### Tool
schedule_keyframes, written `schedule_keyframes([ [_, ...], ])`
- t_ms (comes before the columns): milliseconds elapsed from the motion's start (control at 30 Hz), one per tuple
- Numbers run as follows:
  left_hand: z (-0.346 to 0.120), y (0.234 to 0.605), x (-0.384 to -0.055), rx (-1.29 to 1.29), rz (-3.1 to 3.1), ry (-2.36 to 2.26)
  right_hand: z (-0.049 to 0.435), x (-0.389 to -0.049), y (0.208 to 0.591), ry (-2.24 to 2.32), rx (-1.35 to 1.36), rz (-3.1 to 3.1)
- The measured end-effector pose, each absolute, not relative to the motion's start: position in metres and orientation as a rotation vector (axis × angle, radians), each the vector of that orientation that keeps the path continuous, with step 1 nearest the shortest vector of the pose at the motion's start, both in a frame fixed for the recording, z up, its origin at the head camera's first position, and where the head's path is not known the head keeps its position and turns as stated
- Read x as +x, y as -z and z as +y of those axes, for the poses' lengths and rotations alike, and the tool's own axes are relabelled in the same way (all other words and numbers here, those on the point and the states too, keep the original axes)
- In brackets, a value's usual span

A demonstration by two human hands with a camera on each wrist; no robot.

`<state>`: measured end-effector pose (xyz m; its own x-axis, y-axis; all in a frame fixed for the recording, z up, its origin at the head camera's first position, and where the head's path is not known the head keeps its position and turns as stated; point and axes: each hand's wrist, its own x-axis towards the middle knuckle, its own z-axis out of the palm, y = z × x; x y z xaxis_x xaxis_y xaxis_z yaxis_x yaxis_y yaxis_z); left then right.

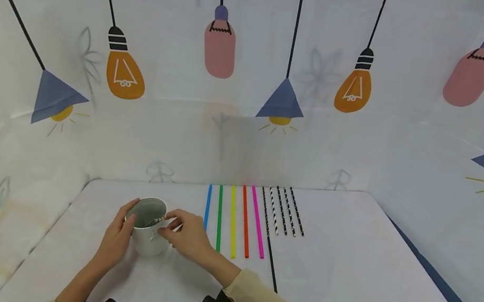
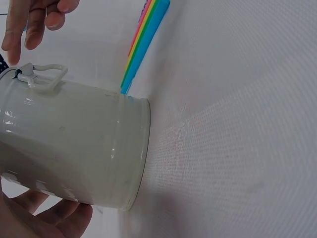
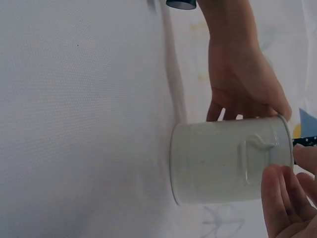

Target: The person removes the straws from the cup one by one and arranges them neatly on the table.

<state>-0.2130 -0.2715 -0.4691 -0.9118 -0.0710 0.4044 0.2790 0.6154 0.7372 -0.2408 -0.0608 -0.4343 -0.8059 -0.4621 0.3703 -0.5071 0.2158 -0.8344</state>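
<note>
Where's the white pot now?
In the head view, the white pot is left of centre, between the left hand and the right hand, left of the blue strip.

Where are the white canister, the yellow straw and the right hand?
White canister [image 1: 150, 242]: head view, on its outer wall.
Yellow straw [image 1: 233, 222]: head view, about mid-length.
Right hand [image 1: 189, 237]: head view, middle of its back.

A finely textured white tabletop [image 1: 375, 275] carries an off-white can [image 1: 150, 243]. At the can's 2 o'clock, 5 sticks lie side by side: blue stick [image 1: 208, 205], green stick [image 1: 219, 218], yellow stick [image 1: 233, 221], red stick [image 1: 245, 221], pink stick [image 1: 258, 222]. Farther toward 2 o'clock lie 5 black-and-white patterned sticks [image 1: 282, 210]. At 3 o'clock lies 1 plain black stick [image 1: 272, 264], its 11 o'clock end by the nearest patterned one.
</note>
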Motion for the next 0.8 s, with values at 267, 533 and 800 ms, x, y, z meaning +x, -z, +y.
schedule_keyframes([
  [267,-0.271,0.468,-0.217,-0.129,-2.461,1.204,-0.071,-0.246,0.438,-1.604,0.960,-2.348],
  [533,-0.270,0.468,-0.216,-0.149,-2.430,1.217,-0.077,-0.248,0.440,-1.449,0.999,-2.295],
  [800,-0.268,0.466,-0.213,-0.178,-2.430,1.229,-0.076,-0.238,0.433,-1.519,1.057,-2.192],
])
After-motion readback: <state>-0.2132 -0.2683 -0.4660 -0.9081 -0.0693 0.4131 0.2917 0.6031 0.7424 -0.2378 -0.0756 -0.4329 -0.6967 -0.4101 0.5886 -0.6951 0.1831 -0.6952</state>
